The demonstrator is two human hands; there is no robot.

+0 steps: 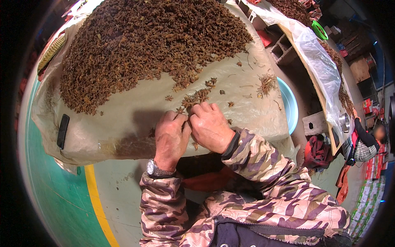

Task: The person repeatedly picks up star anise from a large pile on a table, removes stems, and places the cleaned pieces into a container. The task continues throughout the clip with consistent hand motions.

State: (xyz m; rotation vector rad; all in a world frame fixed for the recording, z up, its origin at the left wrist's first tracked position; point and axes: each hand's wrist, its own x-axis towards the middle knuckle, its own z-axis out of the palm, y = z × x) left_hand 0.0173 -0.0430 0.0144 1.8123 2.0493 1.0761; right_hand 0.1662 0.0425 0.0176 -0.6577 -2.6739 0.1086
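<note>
My left hand (169, 134) and my right hand (210, 126) meet low over a plastic-covered table (123, 126), fingers bent and tips turned away. From above I cannot tell whether anything is pinched between them. One star anise pod (180, 110) shows just beyond my left fingers. A small cluster of star anise (200, 95) lies right past my right knuckles, with a few single pods (231, 104) scattered to its right. Farther back, a large heap of dried star anise (148, 43) covers much of the sheet.
Loose stalks (267, 84) lie near the table's right edge, with a light-blue basin (288, 105) below. A black bar-shaped object (63, 131) rests at the left corner. Another plastic-covered table (311, 52) stands right, with a green bowl (319, 30). A person (365, 145) is beside it.
</note>
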